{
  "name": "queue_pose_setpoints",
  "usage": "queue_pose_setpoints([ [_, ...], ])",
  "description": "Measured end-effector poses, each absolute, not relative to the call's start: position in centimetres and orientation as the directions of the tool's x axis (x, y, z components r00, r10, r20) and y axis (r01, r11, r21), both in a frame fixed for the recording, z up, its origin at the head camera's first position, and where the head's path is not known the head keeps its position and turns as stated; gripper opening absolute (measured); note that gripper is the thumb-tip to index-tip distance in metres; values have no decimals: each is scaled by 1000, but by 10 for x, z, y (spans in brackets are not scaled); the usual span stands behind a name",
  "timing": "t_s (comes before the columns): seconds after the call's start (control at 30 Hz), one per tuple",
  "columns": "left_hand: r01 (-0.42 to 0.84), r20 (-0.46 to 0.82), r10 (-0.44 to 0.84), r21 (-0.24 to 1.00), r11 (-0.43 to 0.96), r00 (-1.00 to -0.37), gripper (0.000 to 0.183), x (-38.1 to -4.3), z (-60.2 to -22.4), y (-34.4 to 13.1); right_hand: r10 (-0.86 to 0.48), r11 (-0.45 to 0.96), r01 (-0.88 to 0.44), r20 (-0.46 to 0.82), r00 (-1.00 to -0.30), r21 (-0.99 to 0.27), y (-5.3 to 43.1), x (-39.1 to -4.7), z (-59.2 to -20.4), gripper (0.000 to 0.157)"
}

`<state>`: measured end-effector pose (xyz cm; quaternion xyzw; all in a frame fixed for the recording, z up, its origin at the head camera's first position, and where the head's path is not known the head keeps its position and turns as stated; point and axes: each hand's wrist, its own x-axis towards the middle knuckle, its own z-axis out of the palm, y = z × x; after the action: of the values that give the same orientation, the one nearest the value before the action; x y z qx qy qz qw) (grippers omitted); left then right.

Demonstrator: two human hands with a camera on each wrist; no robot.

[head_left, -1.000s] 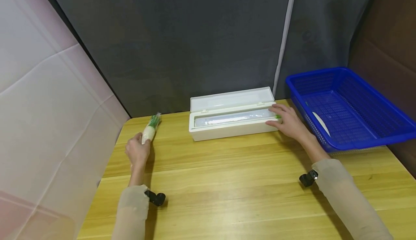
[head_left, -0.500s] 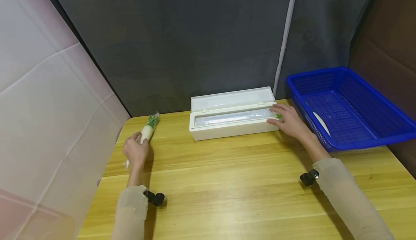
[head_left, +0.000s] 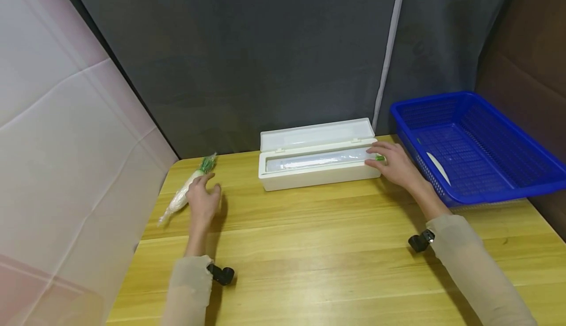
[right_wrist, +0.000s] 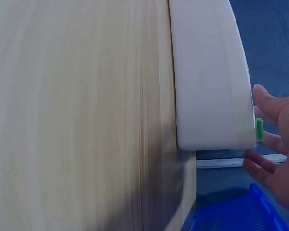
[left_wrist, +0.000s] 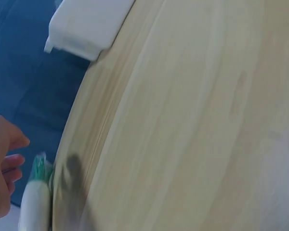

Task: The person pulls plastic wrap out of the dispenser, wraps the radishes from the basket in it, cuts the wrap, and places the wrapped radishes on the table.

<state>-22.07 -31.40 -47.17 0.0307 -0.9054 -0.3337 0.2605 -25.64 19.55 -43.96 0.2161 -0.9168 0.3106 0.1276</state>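
Note:
A white radish (head_left: pixel 183 195) with green leaf stubs lies on the left of the table, wrapped in clear plastic film. Just right of it hovers my left hand (head_left: pixel 203 202), fingers loosely bent with nothing between them; in the left wrist view the radish (left_wrist: pixel 36 204) shows beside that hand (left_wrist: pixel 2 166). A long white cling film dispenser (head_left: pixel 320 177) stands at mid-table, lid raised, clear film over its opening. My right hand (head_left: pixel 393 166) rests at the dispenser's right end, thumb and fingers spread around a small green tab (right_wrist: pixel 259 130).
To the right, a blue plastic basket (head_left: pixel 477 196) sits close to my right forearm, with a long white item (head_left: pixel 438 169) seen at its left side. A dark grey curtain (head_left: pixel 265 61) hangs behind the table (head_left: pixel 309 252), and a pale panel (head_left: pixel 66 144) borders it on the left.
My left hand has let go of the wrapped radish and moved right, away from it. The radish has come down toward the lower left. My right hand stays at the dispenser's end.

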Motion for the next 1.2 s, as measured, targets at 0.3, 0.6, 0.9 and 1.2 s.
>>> queue_pose_setpoints([
  [0.3, 238, 422, -91, 663, 709, -902, 30, -221, -463, -277, -313, 705, -498, 409, -857, -505, 194, -259, -441, 26],
  [0.6, 387, 495, 36, 630, 673, -868, 28, -227, -451, -240, -301, 699, -516, 451, -840, -495, 196, -259, -441, 13],
  [0.9, 455, 503, 128, 608, 651, -855, 25, -236, -447, -216, -310, 684, -557, 503, -807, -472, 195, -258, -441, 9],
  [1.2, 482, 517, 160, 581, 656, -841, 25, -240, -448, -206, -284, 691, -550, 524, -803, -468, 197, -259, -443, 5],
])
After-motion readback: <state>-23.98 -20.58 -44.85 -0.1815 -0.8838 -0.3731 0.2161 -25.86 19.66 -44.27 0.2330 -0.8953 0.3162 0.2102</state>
